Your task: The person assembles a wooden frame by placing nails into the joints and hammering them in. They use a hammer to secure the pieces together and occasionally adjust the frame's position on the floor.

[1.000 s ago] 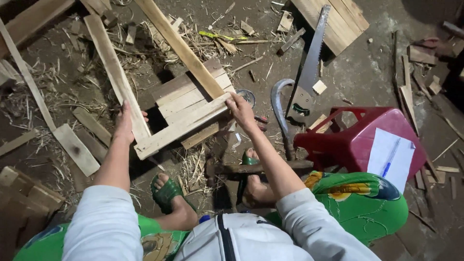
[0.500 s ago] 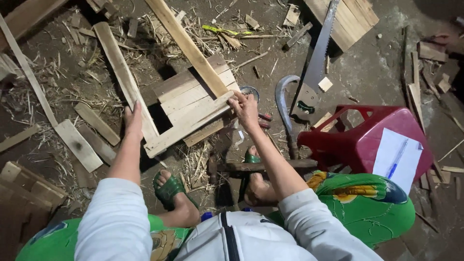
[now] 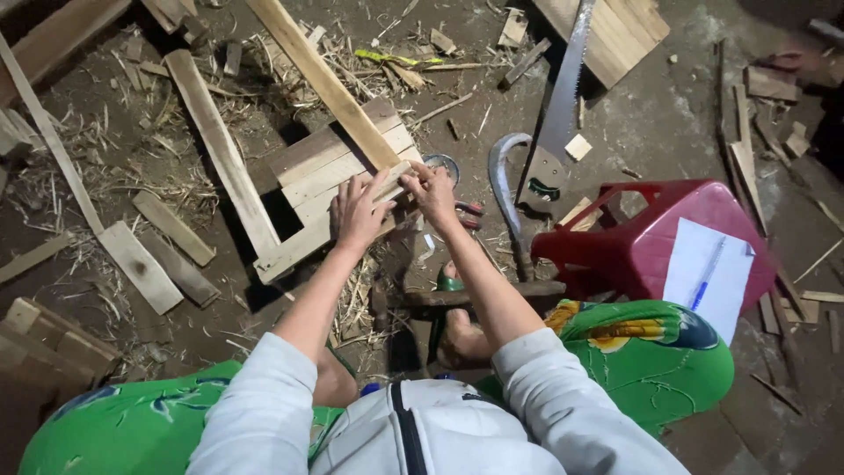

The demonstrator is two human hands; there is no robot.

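Now left hand [image 3: 356, 211] shifted rt onto wood frame [image 3: 325, 189], flat open, right hand [image 3: 432, 189] pinching its edge.

A hard, bright light from near the camera falls on the middle of the view, leaving the corners dim, the top right almost black. Pale sleeves [image 3: 264, 413] and the sheet of paper [image 3: 708, 273] glare nearly white. Sharp dark shadows lie beside the wooden frame [image 3: 334, 176] and the saw [image 3: 563, 114]. The centre is crisp; straight planks bow slightly towards the edges.
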